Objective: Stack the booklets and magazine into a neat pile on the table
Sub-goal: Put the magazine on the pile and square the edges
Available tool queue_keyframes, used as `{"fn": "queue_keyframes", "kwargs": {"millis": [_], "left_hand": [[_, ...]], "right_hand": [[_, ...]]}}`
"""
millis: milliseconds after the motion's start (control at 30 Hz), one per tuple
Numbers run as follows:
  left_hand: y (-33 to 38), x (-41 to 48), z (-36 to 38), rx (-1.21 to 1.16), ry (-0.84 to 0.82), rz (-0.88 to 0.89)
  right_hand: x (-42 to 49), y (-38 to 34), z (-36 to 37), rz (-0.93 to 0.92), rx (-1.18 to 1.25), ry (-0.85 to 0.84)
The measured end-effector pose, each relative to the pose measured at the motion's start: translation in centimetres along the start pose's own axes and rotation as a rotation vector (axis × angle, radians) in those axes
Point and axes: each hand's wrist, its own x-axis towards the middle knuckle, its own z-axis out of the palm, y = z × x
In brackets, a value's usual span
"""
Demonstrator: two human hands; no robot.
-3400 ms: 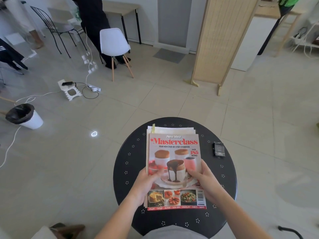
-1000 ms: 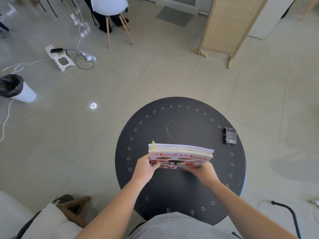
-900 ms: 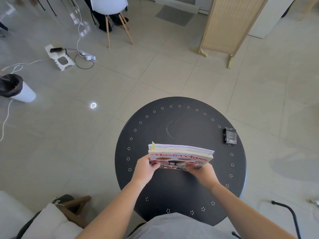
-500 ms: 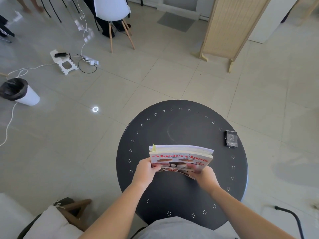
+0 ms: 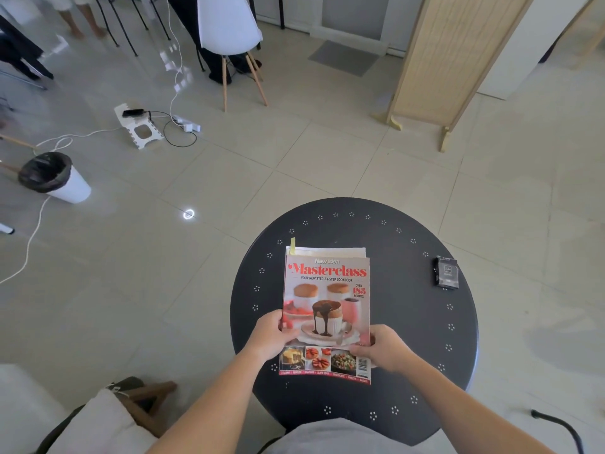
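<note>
A cookbook magazine (image 5: 327,290) with a red "Masterclass" title lies cover-up on top of a pile on the round black table (image 5: 409,322). White booklets (image 5: 330,251) peek out beyond its far edge, with a yellow tab at their left corner. My left hand (image 5: 270,335) grips the pile's left edge near the bottom, thumb on the cover. On the opposite edge, my right hand (image 5: 381,347) holds the lower right side. Whether the pile rests fully flat on the table I cannot tell.
A small black box (image 5: 446,276) sits on the table's right side. On the floor stand a white bin with a black liner (image 5: 54,176), a white chair (image 5: 229,31), cables with a power strip (image 5: 183,126) and a wooden screen (image 5: 448,60). A cushioned seat (image 5: 98,417) is at lower left.
The pile stood tilted up on its lower edge half a second ago; now it is laid down with the cover facing up. Both hands kept their grip on its sides.
</note>
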Motion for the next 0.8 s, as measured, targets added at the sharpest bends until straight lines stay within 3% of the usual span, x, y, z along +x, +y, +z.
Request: {"fn": "queue_keyframes", "kwargs": {"millis": [467, 800], "left_hand": [[-2.8, 3.3, -0.6, -0.029, 0.109, -0.119], [-3.3, 6.1, -0.6, -0.058, 0.140, -0.153]], "right_hand": [[4.2, -3.4, 1.3, 0.101, 0.180, -0.056], [7.1, -3.5, 2.1, 0.176, 0.154, 0.000]]}}
